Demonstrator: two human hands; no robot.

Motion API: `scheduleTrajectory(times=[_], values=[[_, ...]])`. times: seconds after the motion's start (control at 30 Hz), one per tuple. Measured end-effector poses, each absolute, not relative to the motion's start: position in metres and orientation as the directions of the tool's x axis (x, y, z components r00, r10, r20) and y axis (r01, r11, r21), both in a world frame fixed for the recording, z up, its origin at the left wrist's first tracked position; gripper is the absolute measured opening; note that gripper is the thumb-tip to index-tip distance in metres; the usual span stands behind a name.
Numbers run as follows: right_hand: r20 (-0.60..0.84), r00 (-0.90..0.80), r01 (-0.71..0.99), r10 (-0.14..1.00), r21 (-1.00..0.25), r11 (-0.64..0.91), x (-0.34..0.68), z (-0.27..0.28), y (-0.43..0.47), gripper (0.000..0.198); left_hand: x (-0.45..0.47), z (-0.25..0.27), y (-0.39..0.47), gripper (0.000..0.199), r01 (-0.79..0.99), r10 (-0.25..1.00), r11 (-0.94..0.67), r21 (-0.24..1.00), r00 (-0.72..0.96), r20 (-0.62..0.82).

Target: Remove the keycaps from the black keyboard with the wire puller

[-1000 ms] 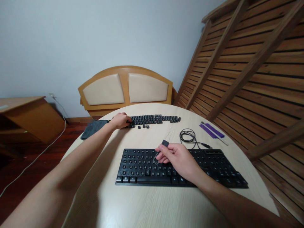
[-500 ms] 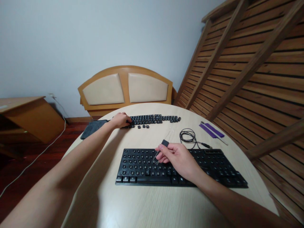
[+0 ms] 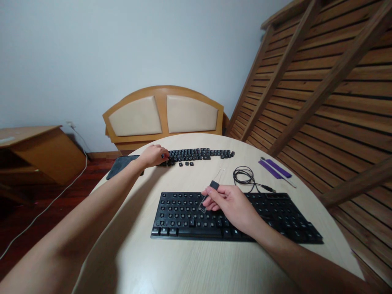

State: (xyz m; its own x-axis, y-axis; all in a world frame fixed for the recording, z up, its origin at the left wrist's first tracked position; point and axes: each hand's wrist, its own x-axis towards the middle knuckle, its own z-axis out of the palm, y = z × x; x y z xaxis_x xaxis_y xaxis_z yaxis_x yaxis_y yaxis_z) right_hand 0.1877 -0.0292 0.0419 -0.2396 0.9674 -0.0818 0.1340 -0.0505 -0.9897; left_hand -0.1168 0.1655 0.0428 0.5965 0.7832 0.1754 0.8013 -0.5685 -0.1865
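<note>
My left hand (image 3: 154, 156) is at the left end of the laid-out rows of black keycaps (image 3: 191, 155), fingers closed on a small dark keycap (image 3: 163, 156). My right hand (image 3: 228, 200) grips a keycap puller (image 3: 214, 185) with a black handle and thin wire loops at both ends. It hangs over the black keyboard (image 3: 196, 232), hiding part of its middle. Most key positions on the keyboard's left half show bare switches; the spacebar row and several keys have caps. A few loose keycaps (image 3: 187, 163) lie in front of the rows.
A coiled black cable (image 3: 243, 176) lies behind the keyboard. Purple brushes (image 3: 275, 168) rest at the table's right edge, and a dark cloth (image 3: 118, 166) at the left. The round table (image 3: 177, 265) faces a headboard (image 3: 163, 108); wooden slats (image 3: 306, 102) lean at the right.
The left hand has lifted slightly and turned, showing a keycap between its fingertips. My right hand keeps the puller in nearly the same place. The view has shifted slightly.
</note>
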Motion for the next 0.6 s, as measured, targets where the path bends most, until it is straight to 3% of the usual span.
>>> scheduleTrajectory(times=[0.6], values=[[-0.101,-0.238,0.144,0.966,-0.987,-0.068,0.186,0.043,-0.030,0.034,-0.127,0.021,0.148,0.017,0.794,0.774,-0.573,-0.204,0.606,0.184]])
